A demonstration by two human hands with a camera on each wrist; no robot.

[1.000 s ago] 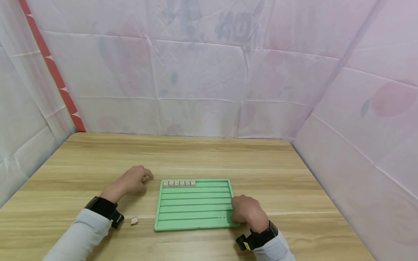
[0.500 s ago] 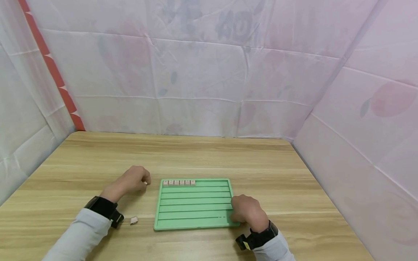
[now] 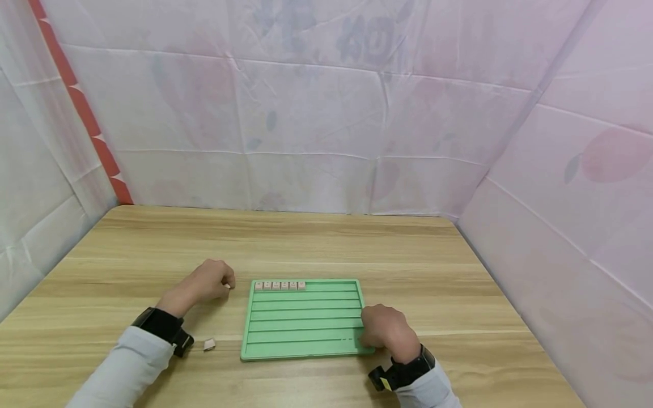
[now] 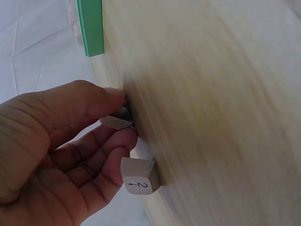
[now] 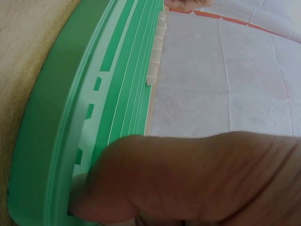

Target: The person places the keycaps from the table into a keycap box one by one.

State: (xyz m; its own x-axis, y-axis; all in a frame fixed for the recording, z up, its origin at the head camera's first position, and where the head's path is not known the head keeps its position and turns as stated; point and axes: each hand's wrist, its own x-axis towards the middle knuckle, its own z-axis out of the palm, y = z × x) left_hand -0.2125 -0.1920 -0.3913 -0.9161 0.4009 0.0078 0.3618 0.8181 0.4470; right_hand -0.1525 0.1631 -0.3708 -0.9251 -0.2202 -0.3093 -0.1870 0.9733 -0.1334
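Observation:
Between thumb and fingertips, my left hand (image 3: 204,280) pinches a small beige keycap (image 4: 115,123), close over the wooden table to the left of the green tray (image 3: 301,324). A second keycap (image 4: 138,176), marked with a 2 and an arrow, stands on the table beside the curled fingers in the left wrist view. The tray has long parallel grooves, and a row of several keycaps (image 3: 280,286) fills the left part of its farthest groove. My right hand (image 3: 388,328) grips the tray's near right corner, its thumb (image 5: 117,188) over the rim; the other fingers are mostly hidden.
The wooden table (image 3: 285,243) is bounded by pale printed sheets (image 3: 316,113) at the back and both sides. A red strip (image 3: 84,110) runs down the left corner. One loose keycap (image 3: 210,344) lies near the left wrist's camera.
My left fingers have drawn in slightly and a bit of pale keycap now shows under them. The right hand and the tray have stayed in place.

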